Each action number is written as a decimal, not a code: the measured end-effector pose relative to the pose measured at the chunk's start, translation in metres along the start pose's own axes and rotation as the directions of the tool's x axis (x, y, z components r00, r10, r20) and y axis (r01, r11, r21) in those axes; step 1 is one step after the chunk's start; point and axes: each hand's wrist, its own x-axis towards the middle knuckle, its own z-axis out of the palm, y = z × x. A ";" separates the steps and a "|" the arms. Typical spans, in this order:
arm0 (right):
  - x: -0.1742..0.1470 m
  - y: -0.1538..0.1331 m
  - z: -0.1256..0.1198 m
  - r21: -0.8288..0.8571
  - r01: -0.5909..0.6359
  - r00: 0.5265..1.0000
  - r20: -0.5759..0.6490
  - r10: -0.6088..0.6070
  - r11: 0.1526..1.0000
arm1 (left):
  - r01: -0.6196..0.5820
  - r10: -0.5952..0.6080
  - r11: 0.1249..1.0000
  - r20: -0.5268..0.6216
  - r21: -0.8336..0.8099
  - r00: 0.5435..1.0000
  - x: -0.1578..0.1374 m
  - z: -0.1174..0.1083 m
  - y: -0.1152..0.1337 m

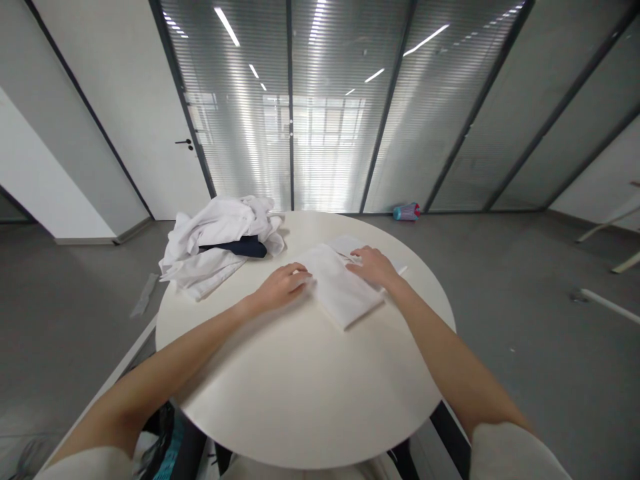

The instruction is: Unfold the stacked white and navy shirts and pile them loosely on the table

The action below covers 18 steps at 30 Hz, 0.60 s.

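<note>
A white garment (345, 293), folded into a flat rectangle, lies on the round white table (310, 400); it looks like a shirt. At its left edge is my left hand (285, 287), its fingers bent and closed on a bit of the cloth. My right hand (376, 267) rests on the upper right part of the garment, thumb and fingers apart, next to a small wrinkle. The fingertips of the right hand touch the cloth, and part of the garment is hidden under that hand.
At the table's far left edge is a loose heap of white clothes (220, 227) with a dark blue piece (243, 247) among them. A blue and pink object (407, 212) lies on the floor near the glass wall (330, 133). Chair legs (607, 303) stand at right.
</note>
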 end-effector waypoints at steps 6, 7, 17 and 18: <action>0.006 0.022 0.009 -0.143 -0.175 0.983 0.023 0.180 0.974 | -0.232 0.206 0.960 0.164 0.157 0.965 0.085 0.039 0.029; 0.007 0.022 0.010 -0.134 -0.197 0.980 0.010 0.200 0.971 | -0.242 0.210 0.956 0.191 0.164 0.959 0.098 0.045 0.032; 0.012 0.014 -0.005 -0.144 -0.245 0.969 0.003 0.248 0.959 | -0.225 0.168 0.963 0.322 0.149 0.932 0.087 0.014 0.022; 0.014 0.013 -0.012 -0.122 -0.248 0.968 -0.002 0.250 0.961 | -0.218 0.172 0.968 0.308 0.121 0.936 0.071 -0.005 0.020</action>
